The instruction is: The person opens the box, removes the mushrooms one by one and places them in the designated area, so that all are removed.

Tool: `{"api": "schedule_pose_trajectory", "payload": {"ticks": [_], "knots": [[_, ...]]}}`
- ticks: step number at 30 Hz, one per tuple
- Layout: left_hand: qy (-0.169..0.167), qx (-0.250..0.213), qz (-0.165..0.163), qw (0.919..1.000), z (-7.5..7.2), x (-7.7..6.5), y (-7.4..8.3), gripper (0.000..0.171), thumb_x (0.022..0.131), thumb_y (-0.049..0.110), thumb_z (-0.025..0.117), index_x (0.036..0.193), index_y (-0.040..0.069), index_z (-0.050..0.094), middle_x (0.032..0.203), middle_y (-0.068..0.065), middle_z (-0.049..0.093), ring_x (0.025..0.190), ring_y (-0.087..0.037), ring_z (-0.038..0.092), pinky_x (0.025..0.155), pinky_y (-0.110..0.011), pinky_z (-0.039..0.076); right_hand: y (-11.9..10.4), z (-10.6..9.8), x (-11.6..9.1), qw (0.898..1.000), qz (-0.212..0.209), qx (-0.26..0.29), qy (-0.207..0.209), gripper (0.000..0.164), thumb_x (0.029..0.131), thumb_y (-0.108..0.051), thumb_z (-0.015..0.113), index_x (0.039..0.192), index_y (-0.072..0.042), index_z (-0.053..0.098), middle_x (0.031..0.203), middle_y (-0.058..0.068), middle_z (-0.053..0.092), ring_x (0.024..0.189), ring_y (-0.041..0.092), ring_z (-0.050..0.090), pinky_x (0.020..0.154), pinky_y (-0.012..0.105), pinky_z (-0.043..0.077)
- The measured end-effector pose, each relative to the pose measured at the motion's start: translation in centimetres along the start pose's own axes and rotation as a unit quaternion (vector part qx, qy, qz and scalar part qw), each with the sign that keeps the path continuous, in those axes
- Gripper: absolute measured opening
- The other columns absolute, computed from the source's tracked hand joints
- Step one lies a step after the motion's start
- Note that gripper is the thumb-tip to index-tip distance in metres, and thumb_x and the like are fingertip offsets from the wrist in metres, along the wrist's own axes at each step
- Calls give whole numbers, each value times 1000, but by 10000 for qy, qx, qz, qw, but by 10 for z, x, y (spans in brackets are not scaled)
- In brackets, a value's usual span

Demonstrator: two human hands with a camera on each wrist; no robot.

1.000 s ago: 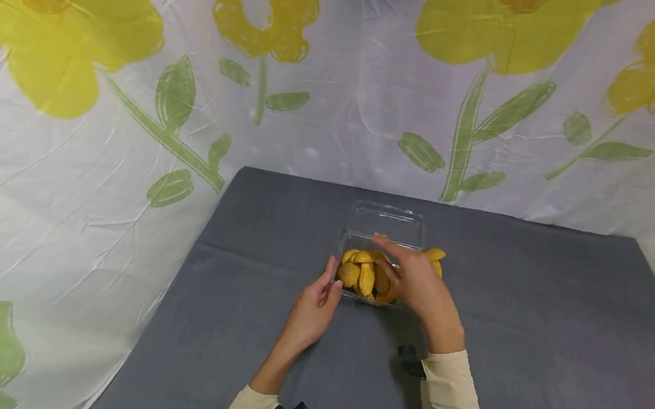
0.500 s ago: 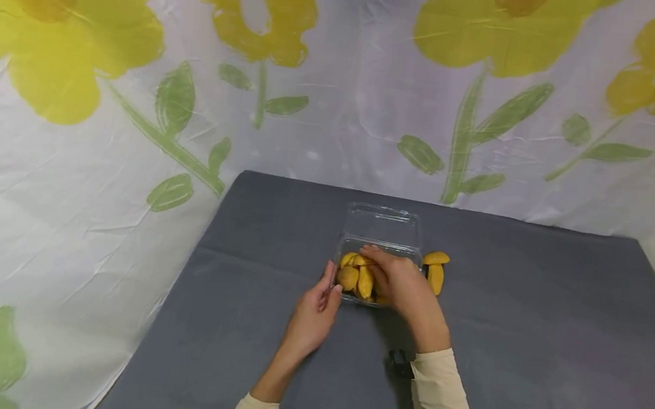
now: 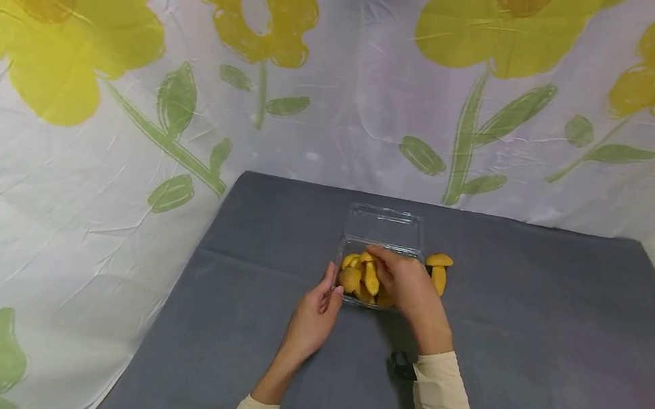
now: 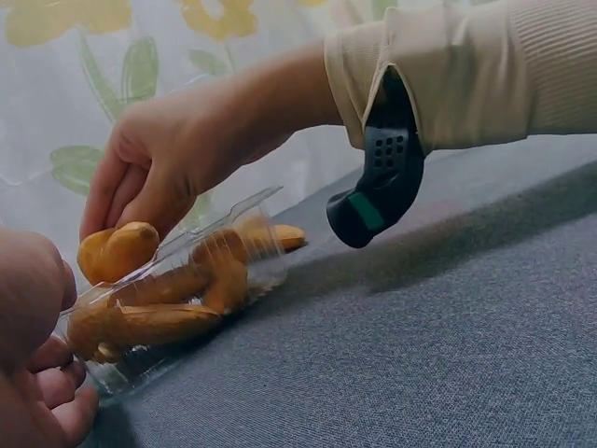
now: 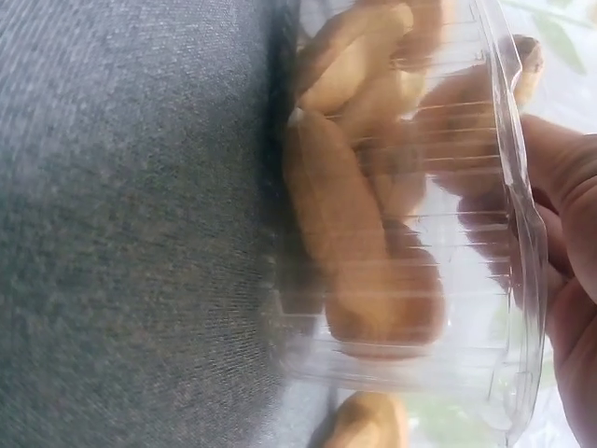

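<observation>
A clear plastic clamshell box lies with its lid folded back. Several yellow mushrooms fill it. My left hand grips the box's left side between thumb and fingers, and in the left wrist view that hand is at the box's end. Reaching in from the right, my right hand pinches a mushroom at the top of the pile. Through the clear wall in the right wrist view, more mushrooms lie at various angles. Part of the pile is hidden under the right hand.
One mushroom lies outside the box, just to its right. Grey cloth covers the table. A white curtain with yellow flowers hangs behind the table's back edge.
My right hand has lowered into the box and taken hold of a mushroom, which has shifted slightly. The mushroom outside the box has come into fuller view. The left hand keeps its grip.
</observation>
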State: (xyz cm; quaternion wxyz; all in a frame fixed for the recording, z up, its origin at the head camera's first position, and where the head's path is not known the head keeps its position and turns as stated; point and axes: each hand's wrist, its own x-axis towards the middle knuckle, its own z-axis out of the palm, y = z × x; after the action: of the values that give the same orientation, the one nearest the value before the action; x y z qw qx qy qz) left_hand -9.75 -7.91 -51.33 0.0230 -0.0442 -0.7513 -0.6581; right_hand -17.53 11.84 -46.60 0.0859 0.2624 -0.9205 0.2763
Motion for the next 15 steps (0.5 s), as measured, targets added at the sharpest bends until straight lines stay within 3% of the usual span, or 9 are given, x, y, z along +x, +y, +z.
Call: {"api": "schedule_pose_trajectory", "payload": {"ticks": [6, 10, 15], "knots": [[42, 27, -26, 10000, 1, -1, 0, 62, 113, 18, 54, 165, -1, 26, 169, -12, 32, 152, -25, 36, 117, -40, 39, 2, -9, -1, 9997, -38, 99, 220, 34, 106, -9, 65, 140, -12, 69, 101, 10, 78, 55, 9, 53, 57, 29, 50], [61, 80, -8, 9999, 1, -1, 0, 61, 113, 19, 54, 164, -1, 26, 169, -12, 33, 152, -25, 37, 117, -39, 40, 7, -20, -3, 9990, 66, 214, 386, 36, 107, -7, 64, 142, -11, 68, 104, 14, 77, 47, 7, 39, 49, 27, 41], [69, 99, -12, 9999, 1, 0, 1, 61, 113, 17, 54, 164, -2, 27, 169, -13, 33, 152, -23, 38, 117, -37, 41, 17, -35, -8, 9964, 112, 228, 812, 36, 106, -4, 64, 141, -10, 69, 105, 14, 78, 51, 12, 44, 52, 31, 42]]}}
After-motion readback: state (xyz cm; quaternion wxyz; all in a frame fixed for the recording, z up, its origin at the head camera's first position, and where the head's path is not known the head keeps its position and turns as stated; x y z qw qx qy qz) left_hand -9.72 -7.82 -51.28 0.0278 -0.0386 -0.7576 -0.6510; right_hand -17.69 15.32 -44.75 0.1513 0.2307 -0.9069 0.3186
